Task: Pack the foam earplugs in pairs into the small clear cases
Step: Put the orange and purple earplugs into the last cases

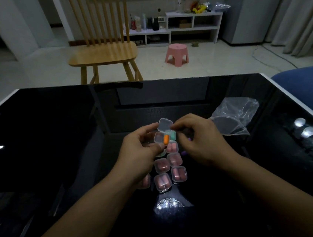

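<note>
My left hand point(139, 149) holds a small clear case point(159, 137) above the black table, its lid point(165, 124) flipped up. One orange earplug point(166, 139) lies in the case. My right hand point(196, 139) is beside the lid, fingers curled, fingertips at the lid's right edge; what they pinch is hidden. Below the hands lie several closed clear cases with pink earplugs point(179, 174) in two rows, and one with green earplugs point(172, 135) at the top. Loose purple earplugs point(183, 152) peek out under my right hand.
A crumpled clear plastic bag point(234, 117) lies on the glossy black table point(58, 148) right of my hands. Bright lamp reflections point(307, 131) show on the glass. A wooden chair point(104, 54) and a pink stool point(177, 54) stand beyond the table's far edge.
</note>
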